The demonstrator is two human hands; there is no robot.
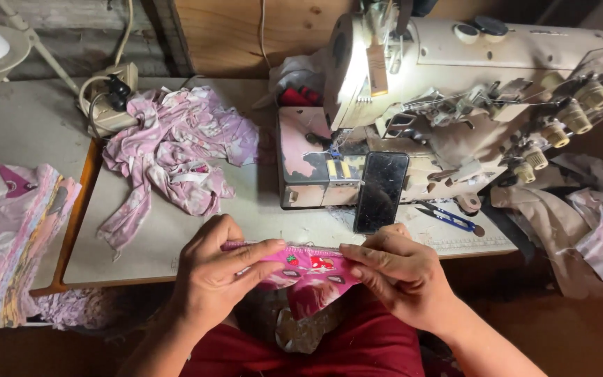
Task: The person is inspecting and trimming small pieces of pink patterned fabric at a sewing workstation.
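My left hand [219,269] and my right hand [396,276] both pinch a small piece of bright pink printed fabric [310,269] along its stitched top edge. I hold it stretched between them, just in front of the near edge of the sewing table [176,237]. The cloth hangs down over my lap. Beyond it stands a cream industrial sewing machine [455,77], its lamp lit.
A black phone [381,192] leans against the machine's base. Blue thread snips [451,218] lie to its right. A crumpled pile of pale pink floral cloth [176,153] lies on the table's left. More printed fabric [8,237] hangs at far left, beige cloth [581,223] at right.
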